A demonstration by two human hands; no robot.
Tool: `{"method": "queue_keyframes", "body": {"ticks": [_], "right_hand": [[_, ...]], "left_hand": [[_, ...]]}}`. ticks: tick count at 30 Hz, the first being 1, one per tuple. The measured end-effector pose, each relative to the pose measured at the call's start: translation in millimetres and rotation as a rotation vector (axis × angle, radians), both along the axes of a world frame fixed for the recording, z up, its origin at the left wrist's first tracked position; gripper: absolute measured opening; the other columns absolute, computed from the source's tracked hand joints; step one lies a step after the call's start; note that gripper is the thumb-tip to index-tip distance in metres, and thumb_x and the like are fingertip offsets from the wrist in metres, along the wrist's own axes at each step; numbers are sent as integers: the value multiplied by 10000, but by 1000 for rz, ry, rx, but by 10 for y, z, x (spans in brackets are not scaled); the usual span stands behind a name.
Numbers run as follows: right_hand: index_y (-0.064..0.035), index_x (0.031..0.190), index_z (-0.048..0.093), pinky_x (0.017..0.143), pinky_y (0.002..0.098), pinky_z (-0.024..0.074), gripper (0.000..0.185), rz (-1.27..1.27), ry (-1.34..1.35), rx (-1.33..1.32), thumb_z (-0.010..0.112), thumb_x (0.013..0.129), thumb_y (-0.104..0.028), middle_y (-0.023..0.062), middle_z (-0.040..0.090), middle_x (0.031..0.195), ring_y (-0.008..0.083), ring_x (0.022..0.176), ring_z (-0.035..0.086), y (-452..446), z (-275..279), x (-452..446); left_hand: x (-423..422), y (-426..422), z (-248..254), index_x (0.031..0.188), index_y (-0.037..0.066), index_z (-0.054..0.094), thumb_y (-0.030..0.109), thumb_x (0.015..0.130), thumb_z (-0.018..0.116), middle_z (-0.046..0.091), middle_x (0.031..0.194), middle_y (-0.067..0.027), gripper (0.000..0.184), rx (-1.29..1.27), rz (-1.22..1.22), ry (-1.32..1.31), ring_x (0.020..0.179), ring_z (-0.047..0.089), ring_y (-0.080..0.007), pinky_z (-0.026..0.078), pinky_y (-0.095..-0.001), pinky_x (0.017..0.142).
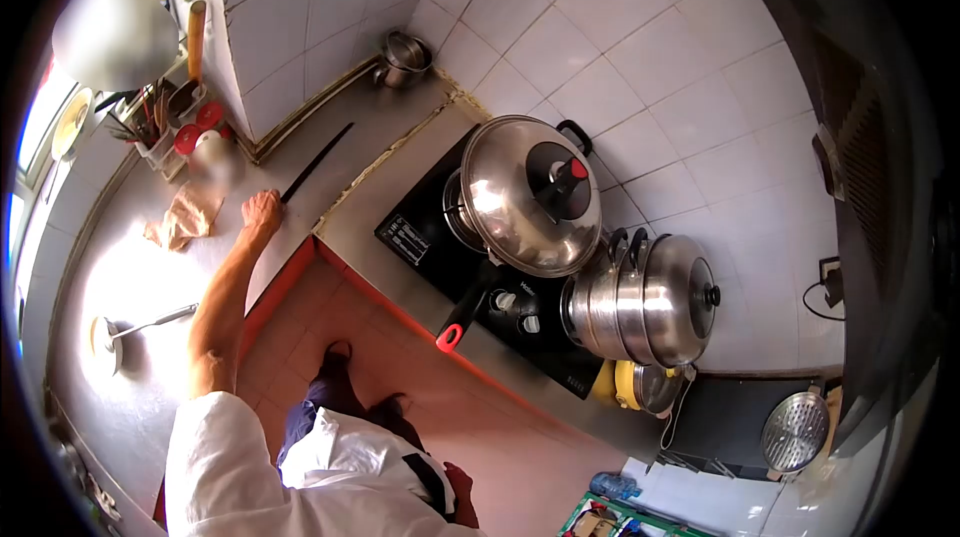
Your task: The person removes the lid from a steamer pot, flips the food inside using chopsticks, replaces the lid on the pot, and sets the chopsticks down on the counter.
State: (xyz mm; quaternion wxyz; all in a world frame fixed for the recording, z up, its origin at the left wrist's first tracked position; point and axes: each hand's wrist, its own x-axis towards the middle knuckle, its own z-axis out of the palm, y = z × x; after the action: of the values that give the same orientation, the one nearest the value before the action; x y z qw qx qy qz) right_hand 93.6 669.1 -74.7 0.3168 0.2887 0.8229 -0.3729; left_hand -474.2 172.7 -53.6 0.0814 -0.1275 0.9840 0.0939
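Observation:
My left hand (262,211) rests on the steel counter at the left, its fingers closed round the near end of a long, thin, dark knife (318,163). The knife lies along the counter and points away towards the back wall. Just left of that hand is a crumpled tan cloth (190,216). My right hand (460,485) hangs low beside my body, in shadow. Its fingers do not show clearly, and nothing can be made out in it.
On the black gas stove (420,239) stand a lidded wok (500,212) and a stacked steel steamer (625,307). Small metal pots (405,59) sit in the corner. Utensil holders (158,149) line the window side. A metal lid-like object (105,345) lies on the near counter.

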Motion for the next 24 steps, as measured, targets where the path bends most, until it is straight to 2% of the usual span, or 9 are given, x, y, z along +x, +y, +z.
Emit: {"method": "queue_keyframes", "body": {"ticks": [1, 5, 7, 8, 9, 13, 17, 20, 24], "right_hand": [[14, 1327, 530, 835, 379, 579, 385, 58, 9, 44, 395, 1042, -209, 209, 698, 1079, 315, 1001, 693, -24, 27, -65], [1, 1282, 572, 741, 388, 595, 341, -517, 198, -271, 503, 1013, -197, 197, 707, 1036, 290, 856, 713, 58, -174, -170], [-44, 1259, 602, 738, 355, 595, 330, -797, 126, -401, 534, 1008, -247, 144, 723, 1016, 220, 843, 714, 102, -8, -366], [3, 1237, 595, 705, 342, 594, 343, -792, 188, -370, 531, 1010, -246, 189, 705, 974, 256, 795, 711, 92, 79, -495], [-2, 1241, 591, 699, 335, 592, 329, -756, 247, -388, 529, 1009, -227, 162, 703, 943, 228, 783, 704, 115, 150, -580], [8, 1141, 646, 693, 309, 580, 291, -612, 408, -368, 547, 1008, -231, 108, 690, 873, 176, 758, 684, 257, 278, -963], [13, 1019, 694, 663, 271, 551, 294, -416, 618, -391, 583, 1001, -260, 48, 656, 792, 124, 711, 644, 135, 1196, -1622], [8, 1149, 654, 651, 265, 535, 271, -431, 743, -454, 580, 999, -205, 43, 634, 804, 117, 700, 623, 115, 1631, -1893], [5, 1304, 562, 661, 284, 537, 342, -488, 1063, -486, 578, 976, -92, 57, 625, 847, 124, 726, 622, 26, 2332, -1962]], "left_hand": [[21, -32, -76, 1051, 76, 632, 243, 902, 648, 673, 1082, -169, 225, 0, -10, 9, 1055, 648, -348, 506, -457, 874], [249, -206, -480, 1074, 68, 604, 111, 936, 479, 707, 984, -191, 191, -17, 60, 33, 911, 683, -362, 531, -468, 770], [566, -322, -567, 1031, 60, 574, 137, 973, 451, 712, 906, -187, 156, 293, 52, 145, 791, 698, -312, 535, -445, 653], [743, -115, -72, 993, 60, 560, 171, 992, 454, 695, 814, -165, 154, 559, 210, 135, 709, 684, -283, 521, -421, 598], [941, 119, 490, 955, 60, 546, 206, 1012, 458, 677, 723, -142, 180, 825, 369, 115, 627, 670, -253, 508, -398, 544], [1647, 616, 1135, 891, 57, 511, 314, 1055, 431, 541, 578, -57, 315, 967, 263, 477, 484, 526, -159, 420, -292, 467], [2210, 1340, 1796, 849, 83, 481, 359, 1062, 423, 516, 599, -20, 354, 1191, 79, 584, 501, 471, -107, 380, -237, 468], [2584, 2080, 2116, 904, 80, 466, 289, 1062, 436, 536, 616, -16, 264, 1410, -24, 432, 533, 506, -91, 410, -241, 487], [3004, 2820, 2526, 942, 60, 442, 177, 1043, 501, 565, 693, -39, 164, 1501, -420, -89, 614, 508, -95, 444, -256, 548]]}}
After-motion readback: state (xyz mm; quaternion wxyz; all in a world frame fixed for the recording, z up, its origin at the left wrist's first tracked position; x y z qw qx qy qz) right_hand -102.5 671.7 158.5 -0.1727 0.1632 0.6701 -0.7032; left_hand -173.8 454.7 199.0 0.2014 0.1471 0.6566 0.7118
